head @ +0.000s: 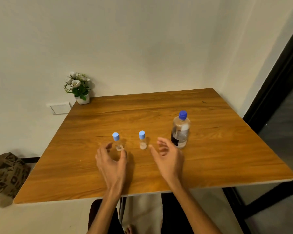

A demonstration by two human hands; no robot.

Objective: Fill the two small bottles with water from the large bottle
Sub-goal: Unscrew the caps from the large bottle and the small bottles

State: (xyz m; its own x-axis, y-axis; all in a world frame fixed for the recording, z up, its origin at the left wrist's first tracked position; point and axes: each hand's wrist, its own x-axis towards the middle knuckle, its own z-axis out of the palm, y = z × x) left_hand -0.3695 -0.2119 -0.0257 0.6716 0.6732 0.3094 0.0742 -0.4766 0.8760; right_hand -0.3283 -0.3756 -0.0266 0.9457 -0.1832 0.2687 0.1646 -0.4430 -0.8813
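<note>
- Bottles all capped on the table (210, 166): left small bottle (117, 143), right small bottle (142, 141), large bottle (180, 130) at 3 o'clock of them.
- Left hand (112, 162) spread at the left one, gripping nothing; right hand (167, 157) loose between the other two, empty.
- I judge we're at the reach; next, uncapping.

We saw two small bottles (117, 141) (142, 140) side by side mid-table (227, 149), the large bottle (180, 130) to their right, and a potted plant (79, 88) on the far left corner.
</note>
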